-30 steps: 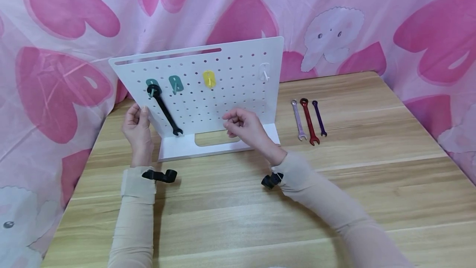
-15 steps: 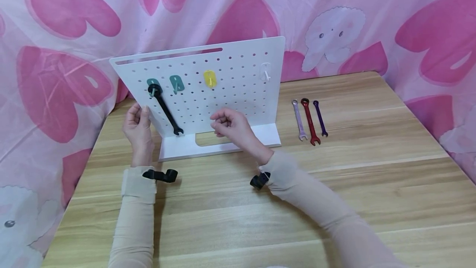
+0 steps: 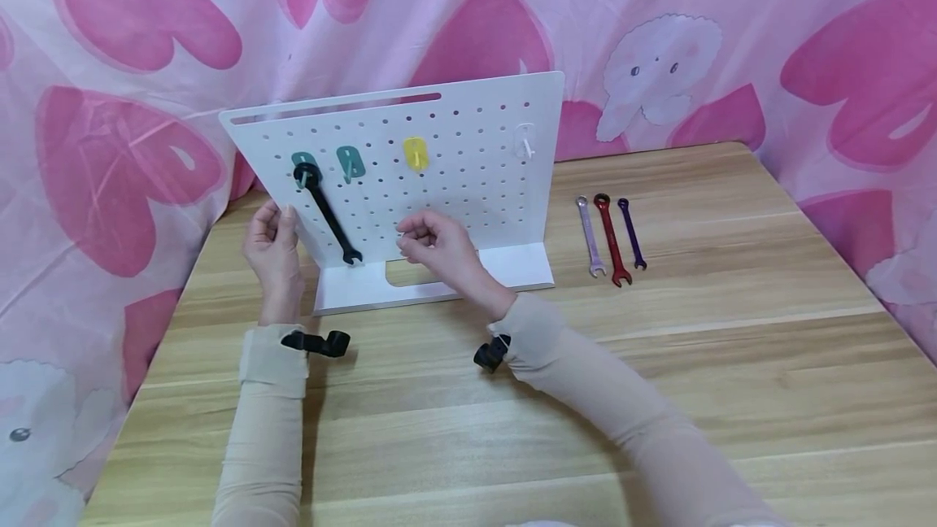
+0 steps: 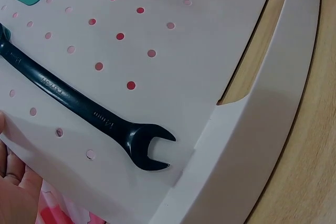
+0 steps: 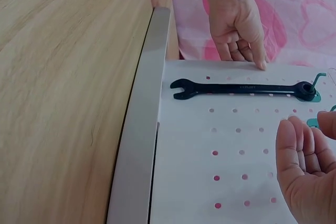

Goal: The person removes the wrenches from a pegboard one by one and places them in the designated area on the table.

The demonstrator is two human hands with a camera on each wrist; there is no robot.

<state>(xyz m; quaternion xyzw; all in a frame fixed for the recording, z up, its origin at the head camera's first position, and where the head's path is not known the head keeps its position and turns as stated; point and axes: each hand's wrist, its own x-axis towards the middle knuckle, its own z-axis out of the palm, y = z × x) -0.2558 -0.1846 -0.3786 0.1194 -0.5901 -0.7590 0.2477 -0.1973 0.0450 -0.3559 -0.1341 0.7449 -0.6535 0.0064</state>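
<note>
1. Black wrench (image 3: 326,218), slim matte metal with an open-jaw end at the bottom, hangs by its ring end from a dark green hook (image 3: 303,166) on the white pegboard (image 3: 454,185); it slants down to the right.
2. Left hand (image 3: 272,250) holds the pegboard's left edge, fingers curled on it, just beside the wrench.
3. Right hand (image 3: 437,246) hovers in front of the board's lower middle, fingers loosely curled, gripping nothing.
4. Pegboard is smooth, flat, with a round-hole grid, a slot along the top and an L-shaped base.
5. Teal hook (image 3: 350,163), yellow hook (image 3: 415,153) and white hook (image 3: 524,141) are bare.
6. Silver wrench (image 3: 589,236), red wrench (image 3: 611,237) and purple wrench (image 3: 630,232) lie side by side on the wood-grain table (image 3: 659,364), well right of the board.
</note>
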